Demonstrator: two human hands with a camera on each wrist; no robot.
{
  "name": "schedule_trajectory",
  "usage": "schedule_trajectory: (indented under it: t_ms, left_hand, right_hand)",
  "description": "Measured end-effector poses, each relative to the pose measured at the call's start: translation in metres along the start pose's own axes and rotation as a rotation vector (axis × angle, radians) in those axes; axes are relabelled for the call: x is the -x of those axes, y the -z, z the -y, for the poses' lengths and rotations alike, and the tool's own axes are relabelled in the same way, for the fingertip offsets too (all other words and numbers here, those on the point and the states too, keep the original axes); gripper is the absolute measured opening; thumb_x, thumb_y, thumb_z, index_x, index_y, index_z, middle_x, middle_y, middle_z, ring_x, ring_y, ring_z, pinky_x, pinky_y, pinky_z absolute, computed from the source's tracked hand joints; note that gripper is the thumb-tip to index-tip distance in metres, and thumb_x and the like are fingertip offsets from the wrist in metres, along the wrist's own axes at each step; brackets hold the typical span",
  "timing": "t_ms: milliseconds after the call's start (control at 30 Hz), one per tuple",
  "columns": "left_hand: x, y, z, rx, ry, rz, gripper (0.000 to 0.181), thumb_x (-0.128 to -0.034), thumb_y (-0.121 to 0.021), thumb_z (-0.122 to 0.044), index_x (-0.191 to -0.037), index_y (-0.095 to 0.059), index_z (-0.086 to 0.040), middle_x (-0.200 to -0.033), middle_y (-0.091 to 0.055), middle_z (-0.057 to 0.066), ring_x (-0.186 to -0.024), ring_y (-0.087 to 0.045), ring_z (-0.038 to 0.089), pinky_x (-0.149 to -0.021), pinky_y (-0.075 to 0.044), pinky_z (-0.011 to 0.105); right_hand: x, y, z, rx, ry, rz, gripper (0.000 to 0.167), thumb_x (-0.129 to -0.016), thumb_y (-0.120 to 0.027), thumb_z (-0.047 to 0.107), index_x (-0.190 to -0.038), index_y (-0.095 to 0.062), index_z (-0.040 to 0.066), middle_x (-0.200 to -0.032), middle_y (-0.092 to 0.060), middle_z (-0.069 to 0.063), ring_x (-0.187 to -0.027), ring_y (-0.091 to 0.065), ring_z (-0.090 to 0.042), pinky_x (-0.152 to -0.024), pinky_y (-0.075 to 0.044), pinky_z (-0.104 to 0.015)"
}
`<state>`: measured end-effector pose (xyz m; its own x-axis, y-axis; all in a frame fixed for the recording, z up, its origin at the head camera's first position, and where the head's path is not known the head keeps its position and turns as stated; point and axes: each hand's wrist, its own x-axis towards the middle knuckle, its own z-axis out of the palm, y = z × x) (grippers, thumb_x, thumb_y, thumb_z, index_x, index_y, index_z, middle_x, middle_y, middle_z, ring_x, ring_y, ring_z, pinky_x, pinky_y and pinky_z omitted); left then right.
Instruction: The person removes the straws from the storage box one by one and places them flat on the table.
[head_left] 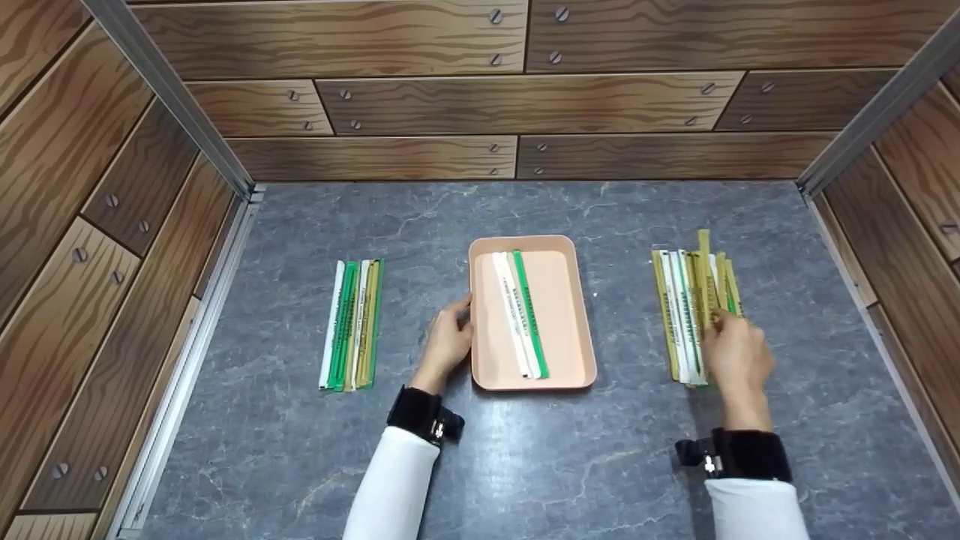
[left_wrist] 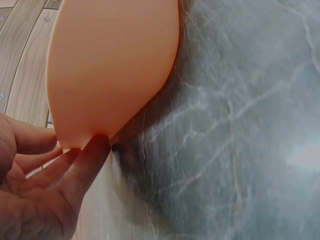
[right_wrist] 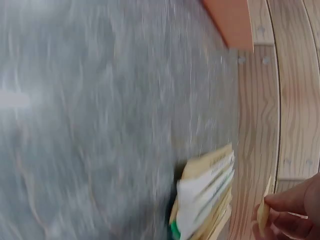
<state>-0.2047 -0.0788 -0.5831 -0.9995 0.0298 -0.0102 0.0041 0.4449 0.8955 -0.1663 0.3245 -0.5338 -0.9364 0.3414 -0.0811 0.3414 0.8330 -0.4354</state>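
A shallow peach tray [head_left: 585, 330] stands mid-table, with slim printed white packets [head_left: 511, 322] and a green one [head_left: 531, 315] lying lengthwise in it. My left hand [head_left: 448, 337] holds the tray's left side; in the left wrist view, thumb and fingers meet its outer wall [left_wrist: 115, 65]. Over the right-hand pile of long packets [head_left: 679, 322], my right hand [head_left: 739, 351] pinches a long yellow packet [head_left: 703, 259], which sticks out past the pile's far end. The right wrist view shows this yellow packet [right_wrist: 264, 212] between thumb and fingers, raised from the pile.
Another row of white, green and yellow packets [head_left: 351, 326] lies on the left of the grey marbled table [head_left: 555, 465]. Wood-patterned panels [head_left: 420, 105] wall the table at the back and both sides, with metal rails [head_left: 187, 360] along the edges.
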Motion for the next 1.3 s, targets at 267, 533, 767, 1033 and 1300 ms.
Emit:
schedule_trajectory:
  t_ms: [267, 533, 767, 1033, 1300]
  left_hand:
    - [0.000, 0.001, -0.001, -0.037, -0.007, -0.001, 0.051, -0.0876, -0.056, 0.008, -0.138, -0.054, 0.000, -0.133, -0.058, 0.018, -0.128, -0.049, 0.030, -0.105, -0.041, 0.041]
    - [0.001, 0.001, -0.003, -0.026, -0.006, 0.003, 0.052, -0.0868, -0.055, 0.008, -0.138, -0.053, 0.002, -0.133, -0.058, 0.018, -0.126, -0.050, 0.028, -0.104, -0.042, 0.041]
    - [0.002, 0.001, -0.003, -0.025, -0.009, -0.004, 0.052, -0.0863, -0.055, 0.010, -0.138, -0.053, 0.002, -0.134, -0.057, 0.018, -0.129, -0.048, 0.029, -0.106, -0.039, 0.040]
    - [0.002, 0.001, -0.003, -0.029, -0.001, -0.001, 0.050, -0.0886, -0.055, 0.008, -0.138, -0.053, 0.002, -0.137, -0.055, 0.018, -0.130, -0.047, 0.029, -0.106, -0.040, 0.041]
    - [0.001, 0.001, -0.002, -0.034, -0.006, -0.003, 0.051, -0.0882, -0.056, 0.008, -0.138, -0.053, 0.001, -0.133, -0.058, 0.017, -0.129, -0.048, 0.029, -0.106, -0.040, 0.041]
  right_hand:
    - [-0.013, 0.006, -0.017, 0.050, -0.079, 0.089, 0.045, -0.099, -0.045, 0.015, -0.142, -0.049, 0.004, -0.130, -0.052, -0.033, -0.101, -0.057, -0.053, -0.067, -0.048, -0.059]
    - [-0.016, 0.001, -0.021, 0.038, -0.095, 0.100, 0.051, -0.098, -0.045, 0.018, -0.146, -0.042, 0.003, -0.136, -0.044, -0.034, -0.108, -0.049, -0.058, -0.078, -0.044, -0.068]
    - [-0.006, -0.012, 0.001, -0.042, 0.010, 0.011, 0.046, -0.097, -0.051, 0.016, -0.139, -0.050, -0.001, -0.131, -0.045, -0.035, -0.105, -0.051, -0.056, -0.074, -0.046, -0.065]
    - [0.014, -0.046, 0.060, -0.145, 0.392, -0.165, 0.028, -0.088, -0.062, 0.000, -0.114, -0.065, -0.008, -0.107, -0.059, -0.029, -0.089, -0.061, -0.044, -0.073, -0.051, -0.054]
    - [0.036, -0.076, 0.117, -0.144, 0.543, -0.025, 0.026, -0.086, -0.068, 0.001, -0.112, -0.068, -0.001, -0.102, -0.064, -0.017, -0.087, -0.064, -0.033, -0.070, -0.056, -0.045]
